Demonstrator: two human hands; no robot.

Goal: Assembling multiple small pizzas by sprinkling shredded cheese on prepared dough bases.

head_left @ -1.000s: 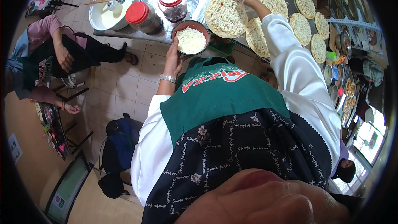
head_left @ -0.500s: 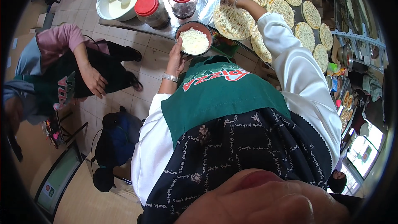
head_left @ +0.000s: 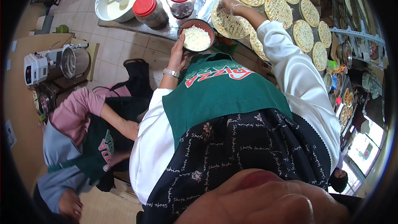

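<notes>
Head view: your left hand (head_left: 179, 54) cups the bowl (head_left: 196, 37) of shredded cheese by its rim, light and loose. Right hand (head_left: 229, 6), fingers bunched, rests on the pizza base (head_left: 232, 24) beside the bowl; soft, floppy, so lift it from underneath.

White sleeves (head_left: 286, 54), green apron (head_left: 219, 99), wristwatch (head_left: 170, 73)

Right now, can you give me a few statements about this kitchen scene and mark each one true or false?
1. The left hand holds a bowl of shredded cheese. True.
2. The right hand rests on a pizza. True.
3. Both jars have blue lids. False: one lid is red, the other pink.
4. The white basin is empty. False: it holds pale liquid and a utensil.
5. A watch sits on the left wrist. True.
</notes>
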